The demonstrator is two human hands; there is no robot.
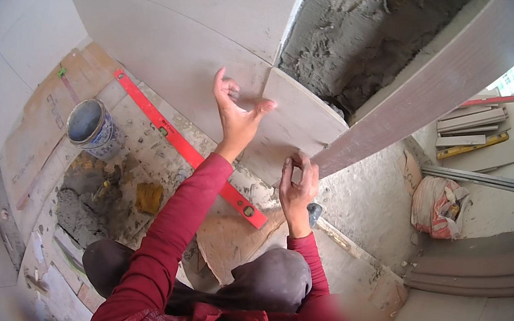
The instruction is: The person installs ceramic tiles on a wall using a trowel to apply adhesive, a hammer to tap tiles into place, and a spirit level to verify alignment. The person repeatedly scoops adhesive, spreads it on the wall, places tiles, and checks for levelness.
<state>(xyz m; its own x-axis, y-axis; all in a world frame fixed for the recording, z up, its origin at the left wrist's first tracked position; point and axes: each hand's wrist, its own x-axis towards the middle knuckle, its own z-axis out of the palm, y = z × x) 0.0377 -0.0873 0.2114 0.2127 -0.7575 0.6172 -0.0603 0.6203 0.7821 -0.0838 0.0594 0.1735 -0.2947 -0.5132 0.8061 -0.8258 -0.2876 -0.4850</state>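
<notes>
My left hand (pixel 236 113) is in front of the beige wall tiles, thumb and forefinger spread apart, other fingers curled, nothing in it. It is near the upright joint between a large tile (pixel 181 47) and a smaller cut tile (pixel 297 116). Lower down, my right hand (pixel 299 187) has its fingers bent together at the cut tile's lower right part, close to the brownish upright panel (pixel 430 87). Whatever those fingers pinch, if anything, is too small to make out. Above the cut tile, grey wet mortar (pixel 357 35) covers the open wall strip.
A red spirit level (pixel 185 146) lies across the floor on my left. Beyond it stand a bucket (pixel 91 127), a mortar heap (pixel 80 213) and a yellow sponge-like block (pixel 148 198). At right lie tile offcuts (pixel 472 120), a yellow level (pixel 472 146) and a white-red sack (pixel 439 208).
</notes>
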